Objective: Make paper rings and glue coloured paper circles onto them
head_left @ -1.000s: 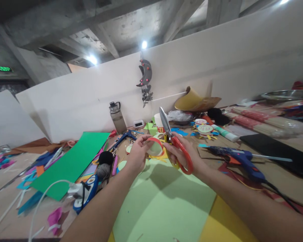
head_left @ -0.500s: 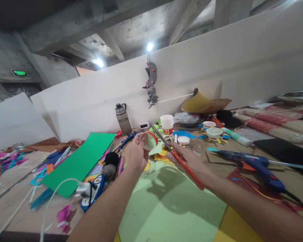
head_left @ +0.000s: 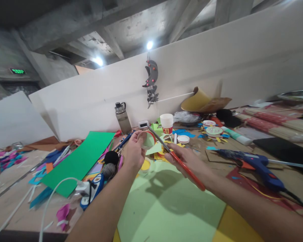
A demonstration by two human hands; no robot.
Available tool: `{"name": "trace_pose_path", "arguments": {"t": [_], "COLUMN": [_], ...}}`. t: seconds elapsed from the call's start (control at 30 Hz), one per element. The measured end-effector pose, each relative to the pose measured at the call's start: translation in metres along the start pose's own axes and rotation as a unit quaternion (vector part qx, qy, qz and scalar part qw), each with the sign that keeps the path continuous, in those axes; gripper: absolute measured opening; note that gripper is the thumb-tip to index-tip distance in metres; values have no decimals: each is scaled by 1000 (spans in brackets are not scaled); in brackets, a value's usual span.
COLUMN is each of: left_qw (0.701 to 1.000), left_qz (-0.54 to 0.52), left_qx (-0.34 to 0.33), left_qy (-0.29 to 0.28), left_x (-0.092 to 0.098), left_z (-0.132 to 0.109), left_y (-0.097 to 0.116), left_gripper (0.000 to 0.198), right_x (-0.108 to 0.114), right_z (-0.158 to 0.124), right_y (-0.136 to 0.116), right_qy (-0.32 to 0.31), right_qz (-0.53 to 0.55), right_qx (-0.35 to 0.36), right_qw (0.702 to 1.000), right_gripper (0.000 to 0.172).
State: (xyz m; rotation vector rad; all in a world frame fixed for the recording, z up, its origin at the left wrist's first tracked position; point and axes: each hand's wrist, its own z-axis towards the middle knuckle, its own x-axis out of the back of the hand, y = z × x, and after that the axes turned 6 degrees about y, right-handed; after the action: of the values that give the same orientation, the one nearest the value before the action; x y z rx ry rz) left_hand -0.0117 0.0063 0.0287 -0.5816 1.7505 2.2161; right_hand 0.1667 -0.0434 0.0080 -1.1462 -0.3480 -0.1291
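Observation:
My left hand [head_left: 137, 148] pinches a shallow round paper piece [head_left: 149, 141] with a red rim and a pale green face. A loose pale green paper edge [head_left: 155, 149] sticks out below it. In my right hand [head_left: 185, 156] are scissors [head_left: 183, 163] with red handles, their fingers-hold partly hidden. The metal blades point up and left and reach the rim of the round piece; they look nearly closed. Both hands are above a large light green sheet [head_left: 171, 205], which lies over yellow paper [head_left: 236, 225].
Stacked white paper cups [head_left: 166, 120] and a water bottle [head_left: 123, 119] stand at the back. A blue glue gun [head_left: 257, 166] lies on the right. On the left are a green sheet [head_left: 78, 161] and a power strip with a white cable [head_left: 92, 191].
The round piece has turned its face more toward me. The scissors' tips have shifted slightly left and lower, nearer its rim. The view has moved a little.

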Motion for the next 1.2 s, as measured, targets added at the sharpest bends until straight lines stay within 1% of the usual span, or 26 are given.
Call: {"name": "trace_pose_path", "arguments": {"t": [0.17, 0.37, 0.57, 0.8, 0.93, 1.07, 1.2], "left_qw": [1000, 1000, 999, 998, 998, 998, 997], "left_qz": [2, 14, 35, 48, 49, 50, 58], "left_qx": [-1, -4, -10, -27, -31, -28, -33], "left_qy": [4, 4, 20, 23, 27, 33, 35], "left_x": [0, 1, 0, 1, 1, 1, 1], "left_z": [0, 0, 1, 1, 1, 1, 1], "left_y": [1, 1, 2, 1, 2, 3, 2], "left_gripper": [30, 29, 31, 33, 32, 32, 31], "right_x": [1, 2, 2, 1, 2, 2, 0], "right_z": [1, 2, 3, 4, 4, 3, 3], "right_y": [3, 7, 7, 11, 7, 3, 6], "right_qy": [-11, -9, -7, -2, -8, -14, -8], "right_qz": [-26, -74, -93, -88, -88, -56, -29], "right_qx": [5, 20, 27, 29, 20, 1, -7], "right_qw": [1000, 997, 995, 996, 996, 998, 1000], "right_gripper": [27, 30, 30, 32, 32, 32, 32]}}
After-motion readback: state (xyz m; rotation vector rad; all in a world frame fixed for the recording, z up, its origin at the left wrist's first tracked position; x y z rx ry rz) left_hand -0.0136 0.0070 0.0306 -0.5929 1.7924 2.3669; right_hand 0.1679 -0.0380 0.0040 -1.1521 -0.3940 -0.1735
